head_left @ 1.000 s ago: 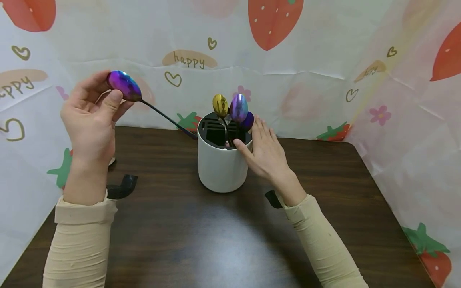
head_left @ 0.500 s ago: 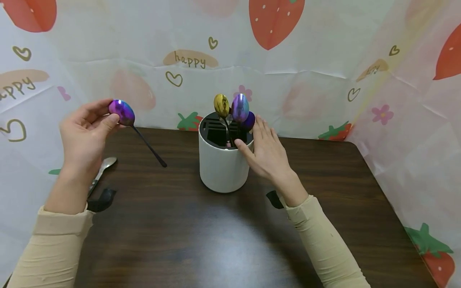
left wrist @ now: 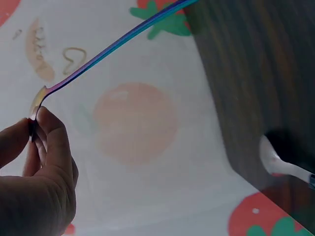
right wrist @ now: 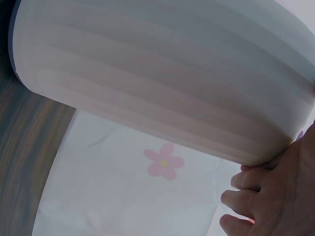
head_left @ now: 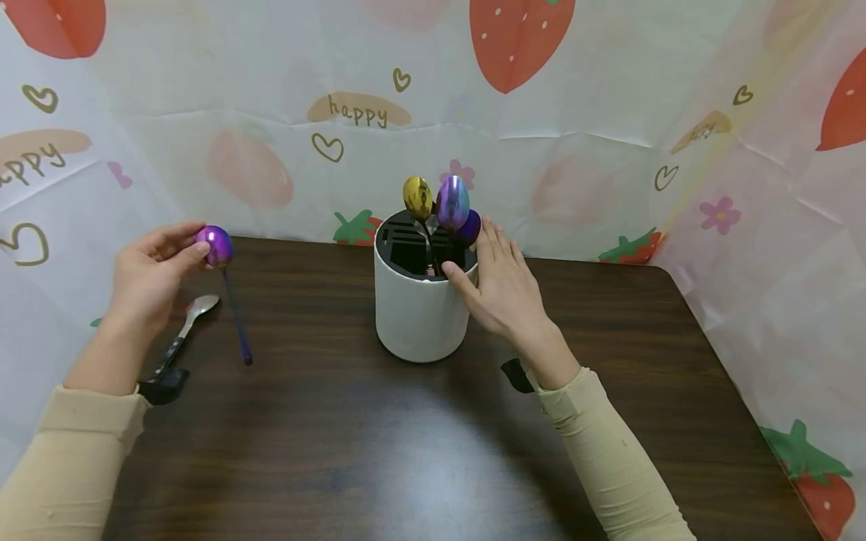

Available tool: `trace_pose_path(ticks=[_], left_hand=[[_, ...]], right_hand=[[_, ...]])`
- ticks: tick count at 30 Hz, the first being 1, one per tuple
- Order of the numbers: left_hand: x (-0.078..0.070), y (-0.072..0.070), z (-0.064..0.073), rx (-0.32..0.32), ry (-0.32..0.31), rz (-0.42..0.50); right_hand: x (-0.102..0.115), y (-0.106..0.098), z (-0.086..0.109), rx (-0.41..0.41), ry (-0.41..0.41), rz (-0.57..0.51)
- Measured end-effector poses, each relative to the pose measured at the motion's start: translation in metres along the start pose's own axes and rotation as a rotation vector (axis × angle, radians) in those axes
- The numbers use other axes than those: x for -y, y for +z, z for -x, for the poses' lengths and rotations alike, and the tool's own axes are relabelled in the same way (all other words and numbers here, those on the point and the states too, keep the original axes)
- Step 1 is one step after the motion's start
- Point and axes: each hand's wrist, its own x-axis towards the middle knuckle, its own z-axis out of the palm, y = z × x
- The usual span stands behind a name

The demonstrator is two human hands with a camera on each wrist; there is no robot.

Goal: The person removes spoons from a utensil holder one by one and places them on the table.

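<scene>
My left hand [head_left: 150,279] pinches a purple-blue iridescent spoon [head_left: 217,245] by its bowl, above the left part of the table. The spoon's long thin handle slants down and to the right; in the left wrist view thumb and fingers grip the bowl's edge. With straight fingers, my right hand [head_left: 506,289] rests against the right side of a white cylindrical utensil holder [head_left: 421,319] with a black slotted top. In it stand a gold spoon [head_left: 417,197], a blue-purple spoon [head_left: 452,201] and a darker purple spoon [head_left: 468,228], bowls up. The right wrist view shows my fingers beside the holder's wall.
A silver spoon [head_left: 202,305] with a dark patterned handle lies on the dark wood table [head_left: 379,451] near my left wrist. Behind and at the sides hangs a white cloth [head_left: 575,113] printed with strawberries, meeting the table's back edge.
My left hand has moved down and slightly left with the spoon, away from the holder; the handle now hangs more steeply. The silver spoon has come into view. My right hand stays put.
</scene>
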Motion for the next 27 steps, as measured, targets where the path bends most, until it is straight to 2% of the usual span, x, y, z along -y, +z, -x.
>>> trace_pose_path(ticks=[5,9,13,16,19,24,27], left_hand=[[0.003,-0.016,-0.009,0.038,-0.116,-0.032],[0.007,-0.029,-0.018,0.106,-0.206,-0.084],[0.011,-0.042,-0.026,0.168,-0.33,-0.232],[0.014,-0.05,-0.032,0.225,-0.414,-0.406],[0.019,-0.056,-0.037,0.285,-0.452,-0.5],[0.031,-0.064,-0.046,0.352,-0.463,-0.485],[0.037,-0.068,-0.049,0.388,-0.441,-0.537]], right_hand=[[0.0,0.0,0.0,-0.003,-0.001,0.001],[-0.001,0.0,0.0,-0.009,-0.004,-0.001],[-0.001,0.001,-0.001,-0.015,-0.006,-0.004],[-0.001,0.001,0.0,-0.014,-0.004,-0.003],[-0.001,0.001,0.0,-0.01,0.001,-0.006],[0.0,0.001,0.0,-0.008,0.004,-0.008],[0.0,0.001,0.0,-0.007,0.004,-0.003]])
